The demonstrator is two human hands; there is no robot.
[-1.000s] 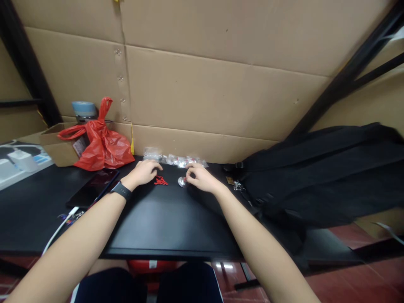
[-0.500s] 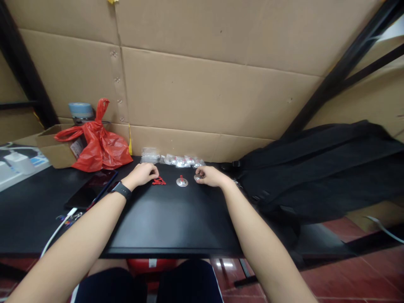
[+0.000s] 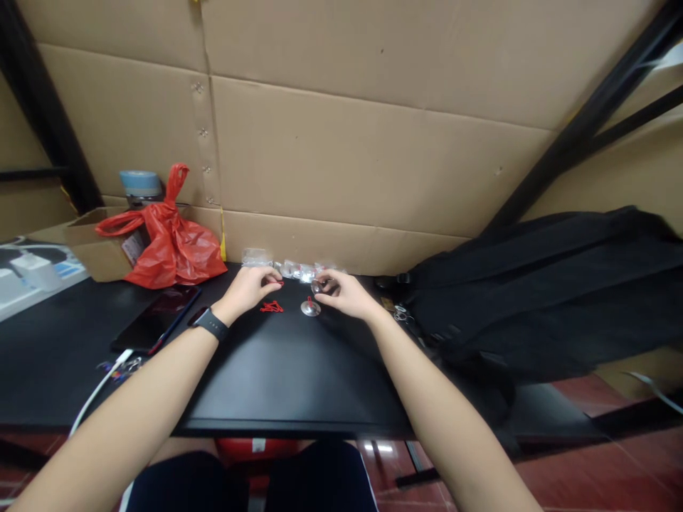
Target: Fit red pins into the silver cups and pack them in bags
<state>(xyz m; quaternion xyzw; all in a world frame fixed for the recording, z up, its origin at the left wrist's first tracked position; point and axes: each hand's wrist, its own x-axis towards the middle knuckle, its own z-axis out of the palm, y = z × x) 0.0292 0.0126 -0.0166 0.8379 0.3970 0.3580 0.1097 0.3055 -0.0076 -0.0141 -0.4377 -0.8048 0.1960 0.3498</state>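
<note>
A tall tan cardboard wall (image 3: 341,163) rises beyond the left hand (image 3: 256,286) and the right hand (image 3: 346,293), and a flat black tabletop (image 3: 288,377) spreads beneath both. To the right of the right hand slumps a large black fabric bag (image 3: 538,299). Out past the left hand, on its left, a knotted red plastic bag (image 3: 178,249) sits before a small brown cardboard box (image 3: 104,259); nearer the left wrist lies a dark, glossy phone (image 3: 157,316). Small clear plastic packets (image 3: 302,272) line the wall's foot just beyond the fingers. The right hand's thumb and fingers hold a round, silvery metal disc (image 3: 316,287), tilted. Just below that hand, a second shiny disc with a red loop (image 3: 310,309) rests flat. A tangle of thin red cords (image 3: 272,306) lies near the left fingertips, which pinch a tiny red strand (image 3: 280,282).
</note>
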